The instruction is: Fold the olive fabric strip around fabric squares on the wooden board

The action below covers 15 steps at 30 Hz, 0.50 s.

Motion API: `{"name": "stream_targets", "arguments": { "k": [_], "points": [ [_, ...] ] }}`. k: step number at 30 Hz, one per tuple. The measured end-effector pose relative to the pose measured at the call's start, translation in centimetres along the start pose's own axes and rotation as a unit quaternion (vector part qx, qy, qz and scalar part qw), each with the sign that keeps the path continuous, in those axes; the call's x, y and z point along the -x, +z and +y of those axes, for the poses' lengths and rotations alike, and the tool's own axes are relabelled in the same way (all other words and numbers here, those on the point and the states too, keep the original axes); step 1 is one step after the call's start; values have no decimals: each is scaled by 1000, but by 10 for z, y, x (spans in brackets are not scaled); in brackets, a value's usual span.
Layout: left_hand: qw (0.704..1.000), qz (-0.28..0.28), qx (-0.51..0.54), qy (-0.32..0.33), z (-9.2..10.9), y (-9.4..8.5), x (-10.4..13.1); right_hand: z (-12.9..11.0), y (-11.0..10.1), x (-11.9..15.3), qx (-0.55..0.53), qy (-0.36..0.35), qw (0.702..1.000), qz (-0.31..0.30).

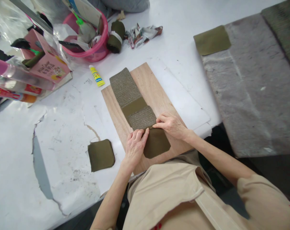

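Observation:
A long olive fabric piece (138, 107) with speckled woven sections and a smooth band lies on a wooden board (149, 76). At its near end is a smooth dark olive flap (156, 143) with rounded or cut corners. My left hand (136, 143) is closed at the left end of the seam between the speckled part and the flap, thumb and fingers pressed at the edge. Across from it, my right hand (170, 125) pinches the same edge at its right end. The fingers cover parts of that edge. Left of the board sits a small stack of olive fabric pieces (101, 155).
A yellow glue tube (97, 76) lies beyond the board. Farther back stand a pink basket (105, 35) of tools, an olive roll (116, 33) and a pink box (49, 67). At right, a grey padded surface (257, 92) carries an olive piece (212, 40). The white table paper (65, 140) is torn.

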<state>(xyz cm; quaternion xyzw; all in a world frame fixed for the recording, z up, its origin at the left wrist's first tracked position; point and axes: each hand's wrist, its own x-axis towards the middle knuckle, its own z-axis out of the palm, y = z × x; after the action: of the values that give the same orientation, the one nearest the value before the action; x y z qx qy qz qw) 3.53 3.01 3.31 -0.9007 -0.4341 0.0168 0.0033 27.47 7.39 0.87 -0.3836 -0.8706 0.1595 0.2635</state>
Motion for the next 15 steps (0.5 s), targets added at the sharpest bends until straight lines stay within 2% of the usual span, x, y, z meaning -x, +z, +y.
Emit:
{"name": "stream_targets", "arguments": {
  "k": [8, 15],
  "points": [
    [1000, -5, 14, 20, -3, 2, -5, -1, -2, 1, 16, -11, 1000, -2],
    [999, -11, 32, 7, -4, 2, -4, 0, -2, 1, 8, 1, 1000, -2]
  ]
}}
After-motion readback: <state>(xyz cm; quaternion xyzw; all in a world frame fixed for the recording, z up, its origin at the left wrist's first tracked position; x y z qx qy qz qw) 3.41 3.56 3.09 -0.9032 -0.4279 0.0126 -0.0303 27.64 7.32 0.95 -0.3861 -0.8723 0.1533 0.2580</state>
